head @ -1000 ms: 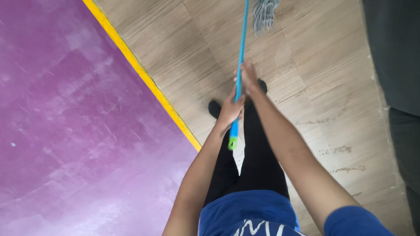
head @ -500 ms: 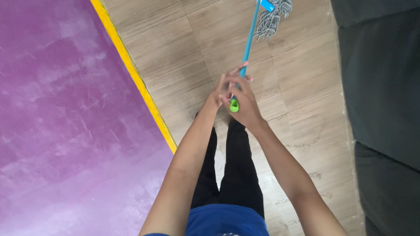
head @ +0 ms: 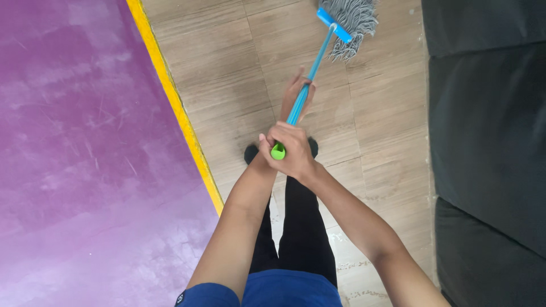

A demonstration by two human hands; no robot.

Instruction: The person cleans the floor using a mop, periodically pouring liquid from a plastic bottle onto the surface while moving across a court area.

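**Both hands on the mop handle above the wood-look floor**

The mop handle (head: 310, 77), a slim blue pole, runs from its green end cap (head: 278, 151) up and away to the grey string mop head (head: 354, 25), which lies on the tan plank floor (head: 239, 74).

The right hand (head: 293, 152) is curled into a fist around the near end of the handle, right at the green cap, with the cap poking out from between the thumb and fingers. The left hand (head: 297, 94) sits farther along the handle, toward the mop head, its fingers wrapped loosely about the pole with one fingertip lifted off it. The two hands are near each other, with a short stretch of blue handle showing between them.

To the left of the handle a yellow strip (head: 170, 96) borders a purple floor area (head: 79, 159). To the right of the handle lies a dark grey cushioned surface (head: 489, 142), close beside the mop head. Below the handle's green cap are the person's dark-trousered legs (head: 298, 227).
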